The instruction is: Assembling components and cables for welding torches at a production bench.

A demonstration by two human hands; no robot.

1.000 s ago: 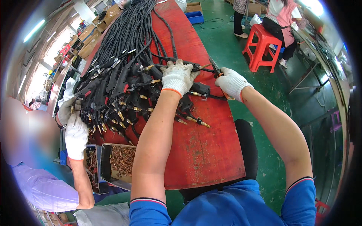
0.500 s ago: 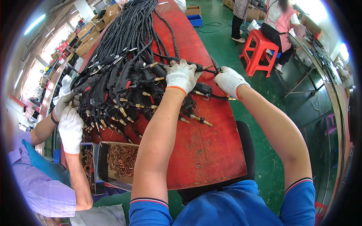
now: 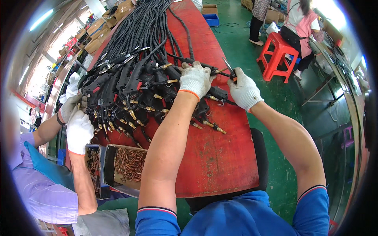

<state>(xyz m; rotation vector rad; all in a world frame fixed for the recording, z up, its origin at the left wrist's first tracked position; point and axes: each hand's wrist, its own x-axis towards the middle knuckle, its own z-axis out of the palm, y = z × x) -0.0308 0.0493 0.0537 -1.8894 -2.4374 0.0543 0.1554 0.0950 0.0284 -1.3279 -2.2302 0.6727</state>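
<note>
A dense pile of black welding torches [image 3: 136,80] with brass-coloured ends lies on the red table. My left hand [image 3: 195,78], in a white knit glove, is closed around one black welding torch [image 3: 214,72] at the pile's right side; its copper-coloured tip points right. In my gloved right hand [image 3: 244,89] is a hand tool with a pointed metal blade [image 3: 227,64] and a dark handle marked orange. The blade stands up beside the copper tip, apart from it as far as I can see. My fingers hide most of the tool's handle.
Bundled black cables [image 3: 138,29] run to the far end of the red table [image 3: 220,165]. A box of small copper parts [image 3: 130,165] sits at the near left edge. A co-worker's gloved hands [image 3: 78,129] work left of the pile. A red stool [image 3: 277,57] stands right.
My right hand has drawn slightly away from the copper tip, and the blade now points up more clearly. My left hand keeps its hold on the torch. The view has shifted slightly.
</note>
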